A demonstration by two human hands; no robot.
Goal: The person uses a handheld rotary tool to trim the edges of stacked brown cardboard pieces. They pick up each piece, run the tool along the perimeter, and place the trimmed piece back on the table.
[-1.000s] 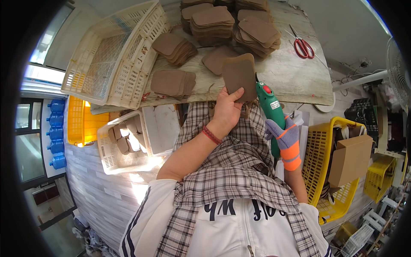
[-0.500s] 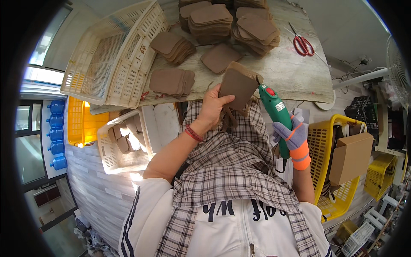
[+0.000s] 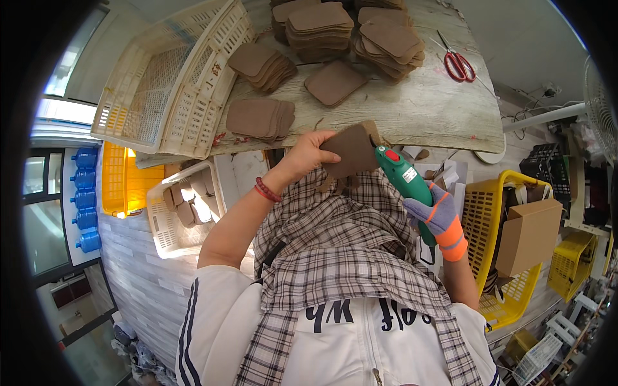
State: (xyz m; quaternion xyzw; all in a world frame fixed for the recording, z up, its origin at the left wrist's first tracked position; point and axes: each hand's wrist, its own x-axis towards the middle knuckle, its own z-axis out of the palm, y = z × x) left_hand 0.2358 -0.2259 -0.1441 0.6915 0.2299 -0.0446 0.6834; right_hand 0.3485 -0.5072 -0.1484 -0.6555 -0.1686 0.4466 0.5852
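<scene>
A brown fabric piece with rounded corners (image 3: pixel 351 152) is pinched by its left side in my bare left hand (image 3: pixel 308 156). My right hand (image 3: pixel 438 213), in a grey and orange glove, is wrapped round green electric scissors with a red button (image 3: pixel 407 177). The tool's head meets the right edge of the piece, and its blade is hidden there. Brown offcuts (image 3: pixel 331 186) lie on my plaid apron below. On the table (image 3: pixel 412 122) beyond are a single brown piece (image 3: pixel 335 83), a low pile (image 3: pixel 261 118) and a fanned pile (image 3: pixel 262 65).
Taller brown stacks (image 3: pixel 318 29) stand at the table's far side, with red-handled scissors (image 3: pixel 458 66) to the right. A cream plastic crate (image 3: pixel 187 96) rests at the left. Below are a cream basket with brown pieces (image 3: pixel 168 235) and a yellow basket (image 3: pixel 479 219) holding a cardboard box (image 3: pixel 529 238).
The piece in my left hand has turned and come lower, toward me. The electric scissors have moved left and down along its right edge, tilting more.
</scene>
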